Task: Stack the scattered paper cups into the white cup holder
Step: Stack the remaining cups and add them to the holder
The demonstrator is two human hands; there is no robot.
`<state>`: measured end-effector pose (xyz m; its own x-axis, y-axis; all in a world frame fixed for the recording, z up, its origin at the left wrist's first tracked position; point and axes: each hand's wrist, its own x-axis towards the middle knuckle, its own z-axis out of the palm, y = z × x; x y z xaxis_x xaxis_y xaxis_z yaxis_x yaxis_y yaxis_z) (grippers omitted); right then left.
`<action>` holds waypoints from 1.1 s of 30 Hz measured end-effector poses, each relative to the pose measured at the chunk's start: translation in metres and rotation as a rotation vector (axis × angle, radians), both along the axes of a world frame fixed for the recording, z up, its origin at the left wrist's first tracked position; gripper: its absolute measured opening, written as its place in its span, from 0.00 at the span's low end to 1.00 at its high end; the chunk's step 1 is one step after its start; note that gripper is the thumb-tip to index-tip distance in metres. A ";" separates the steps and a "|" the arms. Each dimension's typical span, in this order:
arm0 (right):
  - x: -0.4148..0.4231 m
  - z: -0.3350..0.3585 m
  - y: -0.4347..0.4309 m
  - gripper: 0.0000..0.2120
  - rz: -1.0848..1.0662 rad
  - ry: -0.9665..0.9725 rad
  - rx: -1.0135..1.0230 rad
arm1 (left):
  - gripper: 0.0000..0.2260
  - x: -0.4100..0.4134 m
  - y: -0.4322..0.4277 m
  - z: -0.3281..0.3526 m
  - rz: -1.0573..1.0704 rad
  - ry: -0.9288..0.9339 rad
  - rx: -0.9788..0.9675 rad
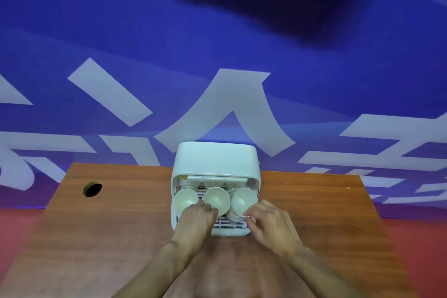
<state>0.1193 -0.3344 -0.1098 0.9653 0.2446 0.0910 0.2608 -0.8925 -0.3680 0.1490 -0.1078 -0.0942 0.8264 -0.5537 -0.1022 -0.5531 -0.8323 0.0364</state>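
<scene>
A white cup holder [215, 157] with a domed lid stands at the middle of the wooden table, its front tray open toward me. Three pale paper cups lie in it with their mouths facing me: a left cup [185, 199], a middle cup [217, 198] and a right cup [243, 199]. My left hand [197, 216] reaches into the tray, fingers curled at the lower rim of the middle cup. My right hand [268, 221] pinches the lower rim of the right cup. More cups show dimly further inside the holder.
The brown wooden table [121, 225] has a round cable hole [92, 189] at its far left. A blue wall with large white characters rises behind the table. Red floor shows at both sides.
</scene>
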 end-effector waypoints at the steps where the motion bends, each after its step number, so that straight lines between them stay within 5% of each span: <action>1: 0.002 -0.003 0.002 0.06 -0.001 0.026 -0.005 | 0.18 0.003 0.000 -0.004 0.005 0.025 0.003; 5: 0.011 -0.012 0.007 0.09 0.005 0.096 -0.001 | 0.03 0.012 0.003 -0.021 0.062 0.116 0.015; 27: 0.014 -0.042 0.030 0.12 -0.111 0.152 -0.139 | 0.14 0.023 -0.014 -0.054 0.070 0.204 0.092; 33: 0.012 -0.026 0.024 0.10 -0.097 0.074 -0.119 | 0.03 0.021 -0.007 -0.020 0.024 0.135 -0.039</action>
